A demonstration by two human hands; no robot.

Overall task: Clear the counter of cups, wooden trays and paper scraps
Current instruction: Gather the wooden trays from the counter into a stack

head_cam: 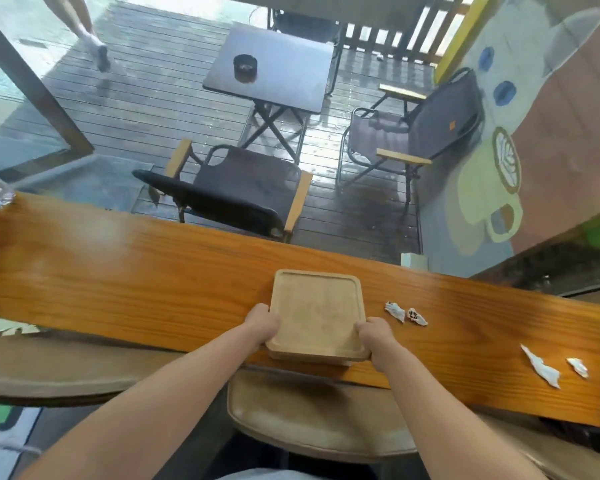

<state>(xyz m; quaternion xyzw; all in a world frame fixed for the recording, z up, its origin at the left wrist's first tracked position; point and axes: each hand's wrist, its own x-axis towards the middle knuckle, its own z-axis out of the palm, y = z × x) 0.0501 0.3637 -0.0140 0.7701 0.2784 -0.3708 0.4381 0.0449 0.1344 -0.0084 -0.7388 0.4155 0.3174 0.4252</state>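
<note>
Head view: stacked wooden trays (316,311) between left fingers (266,312) and right fingers (365,329), each set curled round one side edge.

Person's arms only in view. Left forearm (174,386) from 7 o'clock, right forearm (440,403) from 5 o'clock: both bare from frame edge to wrist, smooth, stretched wide near bottom by lens. Left hand (262,323), right hand (373,336) bare, knuckles rounded. Grey-blue fabric sliver (257,475) at 6 o'clock edge between forearms; garment type cannot tell.
</note>
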